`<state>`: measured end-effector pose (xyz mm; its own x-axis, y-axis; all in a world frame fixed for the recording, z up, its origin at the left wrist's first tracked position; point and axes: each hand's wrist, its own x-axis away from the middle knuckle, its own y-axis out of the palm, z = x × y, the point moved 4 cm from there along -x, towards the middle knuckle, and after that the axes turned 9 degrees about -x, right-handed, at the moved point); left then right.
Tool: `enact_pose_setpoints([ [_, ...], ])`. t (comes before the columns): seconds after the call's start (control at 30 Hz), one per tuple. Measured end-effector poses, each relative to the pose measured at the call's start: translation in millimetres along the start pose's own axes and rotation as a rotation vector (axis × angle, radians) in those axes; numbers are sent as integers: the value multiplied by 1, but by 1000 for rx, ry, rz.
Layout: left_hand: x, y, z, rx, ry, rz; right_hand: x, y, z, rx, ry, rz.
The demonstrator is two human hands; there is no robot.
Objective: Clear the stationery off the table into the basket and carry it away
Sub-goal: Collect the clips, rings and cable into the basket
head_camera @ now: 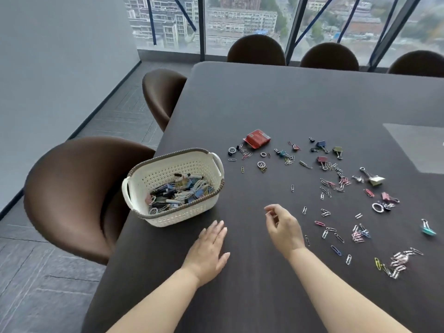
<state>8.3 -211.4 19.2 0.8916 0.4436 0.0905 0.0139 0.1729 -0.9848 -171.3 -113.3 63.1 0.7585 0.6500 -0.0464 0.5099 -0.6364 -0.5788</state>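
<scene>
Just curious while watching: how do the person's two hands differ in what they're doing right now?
The left hand lies flat, palm down, fingers spread on the dark table, near the white perforated plastic basket. The right hand is raised and curled, its thumb and forefinger pinched together, apparently on a small paper clip, though that is too small to confirm. The left hand holds nothing. Both are bare and reach over the same table edge.

Soft daylight from windows, faint shadows, edges curved, slight blur

text: none legible | red packet: print too small to read
</scene>
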Motion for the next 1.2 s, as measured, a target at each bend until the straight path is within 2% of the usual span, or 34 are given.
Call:
enact_pose_setpoints([
  [0.07,1,24,3,-27,-152,-216,10,-12,23,7,29,-3],
  [0.17,-9,37,20,-73,-226,-251,26,-33,58,52,47,-12],
  [0.37,-60,44,105,-54,-75,-268,49,-97,124,204,109,38],
  [0.47,-84,51,157,-79,2,-269,56,-138,156,331,196,88],
  [0.6,-109,56,204,-123,80,-286,62,-190,203,575,404,8],
  [0.73,-127,58,228,-157,167,-293,60,-214,234,621,509,-76],
  [0.87,-134,61,239,-223,199,-267,48,-212,249,641,448,-159],
  [0.93,-138,63,240,-232,176,-259,36,-207,248,659,332,-204],
  [1.07,-147,63,243,-293,192,-216,16,-198,241,658,92,-406],
  [1.13,-149,59,239,-293,91,-270,12,-199,241,682,30,-384],
  [1.2,-153,56,231,-294,-9,-272,12,-198,245,707,79,-386],
])
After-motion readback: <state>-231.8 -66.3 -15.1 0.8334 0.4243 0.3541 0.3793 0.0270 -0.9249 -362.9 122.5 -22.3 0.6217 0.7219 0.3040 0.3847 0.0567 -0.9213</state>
